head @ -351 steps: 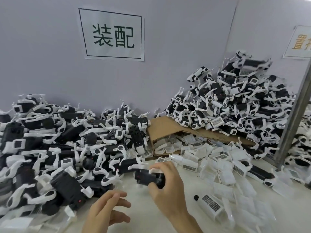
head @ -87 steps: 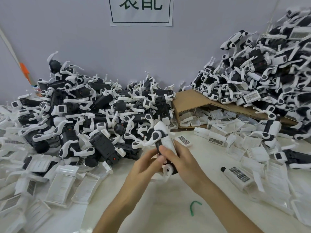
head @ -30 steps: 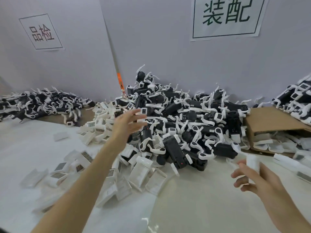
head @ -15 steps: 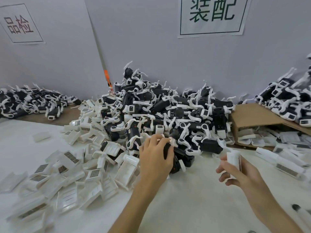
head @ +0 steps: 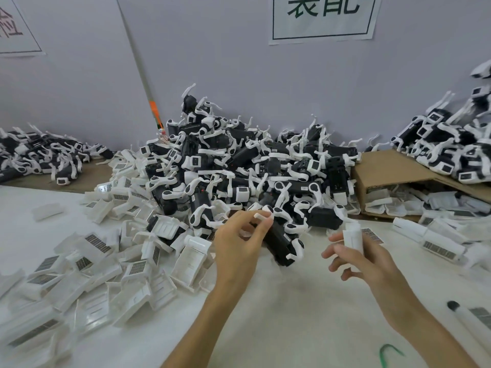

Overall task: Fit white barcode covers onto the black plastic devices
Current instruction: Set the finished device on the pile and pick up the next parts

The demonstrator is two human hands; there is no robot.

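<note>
Black plastic, crossed with white clips, makes up the big heap against the wall, and every place here is given from that heap.

Head view: at the heap's near foot the left hand has its fingers curled round one black device, gripping its upper end. The lower end points toward the person. Whether the device is lifted clear of the table cannot be told. Just right of the heap's foot, near the device but apart from it, the right hand pinches a white cover upright between thumb and forefinger, with its other fingers loosely spread. Loose covers lie spilled to the left front of the heap, and a cardboard box with more of them sits to its right.

The step in hand looks like the pick-up: one device and one cover taken, not yet joined. The next move probably calls for bringing the two together in front of the heap. The device would need turning so its open face meets the cover, then the cover lined up squarely and pressed or slid home.
</note>
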